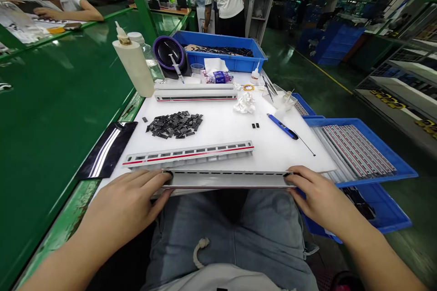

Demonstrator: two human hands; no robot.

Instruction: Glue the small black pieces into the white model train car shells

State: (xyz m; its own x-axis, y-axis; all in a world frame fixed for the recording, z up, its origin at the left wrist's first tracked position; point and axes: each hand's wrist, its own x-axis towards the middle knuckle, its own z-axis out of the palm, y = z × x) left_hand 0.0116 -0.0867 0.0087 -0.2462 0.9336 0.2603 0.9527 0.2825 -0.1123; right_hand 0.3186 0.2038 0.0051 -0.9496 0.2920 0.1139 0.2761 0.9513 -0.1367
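A long grey model train car shell (228, 180) lies across the front edge of the white board, a row of dark slots along its far side. My left hand (133, 198) grips its left end between fingers and thumb. At the opposite end, my right hand (310, 191) is closed on it the same way. Just beyond lies a second train car shell (191, 152), white with a red stripe and window openings, slightly slanted. Behind that is a heap of small black rectangular pieces (175, 125); two more black pieces (255, 125) lie apart to the right.
A blue pen-like tool (282, 126) and crumpled tissue (245, 102) lie at right. Farther back stand a striped shell (196, 96), a cream bottle (134, 66) and a blue bin (239, 61). Blue trays (403, 175) with striped parts sit at right. Two people are nearby.
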